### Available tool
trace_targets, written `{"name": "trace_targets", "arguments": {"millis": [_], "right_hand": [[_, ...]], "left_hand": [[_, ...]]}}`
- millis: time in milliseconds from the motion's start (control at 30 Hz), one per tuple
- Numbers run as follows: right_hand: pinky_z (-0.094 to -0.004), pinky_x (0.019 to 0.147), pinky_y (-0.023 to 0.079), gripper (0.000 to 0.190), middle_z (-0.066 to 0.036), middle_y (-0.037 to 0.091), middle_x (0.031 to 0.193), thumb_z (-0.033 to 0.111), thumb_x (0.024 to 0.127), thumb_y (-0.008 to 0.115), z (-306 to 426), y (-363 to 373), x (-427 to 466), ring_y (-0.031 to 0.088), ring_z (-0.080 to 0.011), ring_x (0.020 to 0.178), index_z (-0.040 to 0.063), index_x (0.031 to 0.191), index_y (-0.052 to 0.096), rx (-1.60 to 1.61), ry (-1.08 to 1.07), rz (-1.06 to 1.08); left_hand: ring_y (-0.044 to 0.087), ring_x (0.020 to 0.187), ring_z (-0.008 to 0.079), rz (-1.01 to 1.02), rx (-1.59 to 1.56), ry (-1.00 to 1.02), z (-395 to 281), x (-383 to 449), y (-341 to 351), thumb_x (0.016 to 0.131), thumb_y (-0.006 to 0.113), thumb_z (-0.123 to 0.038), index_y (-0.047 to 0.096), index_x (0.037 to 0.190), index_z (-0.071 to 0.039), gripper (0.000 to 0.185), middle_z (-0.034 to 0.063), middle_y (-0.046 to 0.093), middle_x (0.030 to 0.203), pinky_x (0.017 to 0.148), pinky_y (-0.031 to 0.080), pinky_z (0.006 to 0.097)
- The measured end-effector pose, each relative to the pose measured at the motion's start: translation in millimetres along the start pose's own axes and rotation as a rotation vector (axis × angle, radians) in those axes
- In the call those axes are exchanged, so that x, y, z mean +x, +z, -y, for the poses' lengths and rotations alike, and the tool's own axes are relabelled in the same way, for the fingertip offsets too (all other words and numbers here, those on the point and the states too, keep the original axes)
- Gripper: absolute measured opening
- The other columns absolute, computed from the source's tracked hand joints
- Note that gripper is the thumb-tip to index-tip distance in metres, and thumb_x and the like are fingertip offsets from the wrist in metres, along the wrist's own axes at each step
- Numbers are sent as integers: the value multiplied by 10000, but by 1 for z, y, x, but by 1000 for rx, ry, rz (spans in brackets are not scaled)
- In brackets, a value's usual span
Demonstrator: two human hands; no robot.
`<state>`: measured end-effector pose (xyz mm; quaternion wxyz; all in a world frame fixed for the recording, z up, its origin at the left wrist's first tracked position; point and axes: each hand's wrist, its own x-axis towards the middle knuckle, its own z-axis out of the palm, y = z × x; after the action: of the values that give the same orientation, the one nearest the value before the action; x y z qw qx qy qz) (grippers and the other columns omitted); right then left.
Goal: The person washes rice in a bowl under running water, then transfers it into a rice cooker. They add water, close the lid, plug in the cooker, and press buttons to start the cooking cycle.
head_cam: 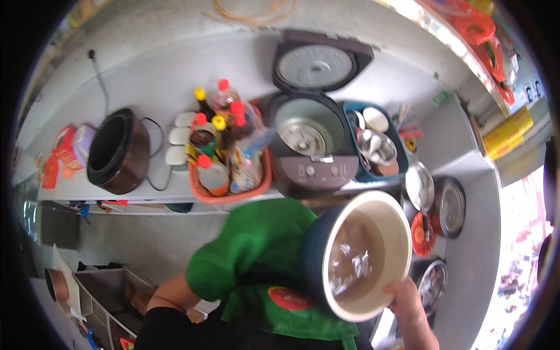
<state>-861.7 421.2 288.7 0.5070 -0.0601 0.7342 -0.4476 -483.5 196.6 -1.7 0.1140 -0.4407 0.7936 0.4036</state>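
My right hand (401, 295) grips the near right rim of a deep pot (396, 262), dark blue outside and cream inside. Cloudy brownish water stands in the pot, which is tilted in front of my green apron. My left hand is not in view; the left forearm runs into green cloth, and the far side of the pot is hidden. Beyond the pot, a rice cooker (315, 173) stands on the counter with its lid (317, 65) raised. Its heating plate shows inside, with no inner pot over it.
Left of the cooker, an orange basket (232, 199) holds several bottles; farther left stands a dark cooker body (135, 153). A blue basin (404, 168) with bowls and spoons sits at right. Along the right side are a ladle (424, 208), a red basket (422, 243) and a metal bowl (444, 280).
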Motion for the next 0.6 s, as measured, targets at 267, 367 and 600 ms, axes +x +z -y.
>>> {"name": "trace_targets", "arguments": {"millis": [267,367,600], "right_hand": [[-281,355,391,317,-129,611,763,20,722,517,42,19,23,564,-210,492,-73,1023,558,134,159,-113],[-268,360,375,324,-120,615,783,37,732,511,63,8,42,563,-188,511,-71,1035,550,145,131,-112],[-251,372,358,284,-87,615,782,56,746,534,160,31,102,550,-160,515,-27,1015,572,-78,-60,37]], "left_hand": [[647,943,239,156,288,-434,126,-126,-81,917,594,-230,668,1081,-55,251,70,679,1035,807,512,374],[648,940,238,-124,84,-360,78,-131,-123,916,595,-228,669,1080,-54,250,68,679,1033,805,513,372],[502,1242,237,-346,-782,476,-137,-68,-188,962,486,-109,412,1367,43,439,163,533,1309,1045,374,363]]}}
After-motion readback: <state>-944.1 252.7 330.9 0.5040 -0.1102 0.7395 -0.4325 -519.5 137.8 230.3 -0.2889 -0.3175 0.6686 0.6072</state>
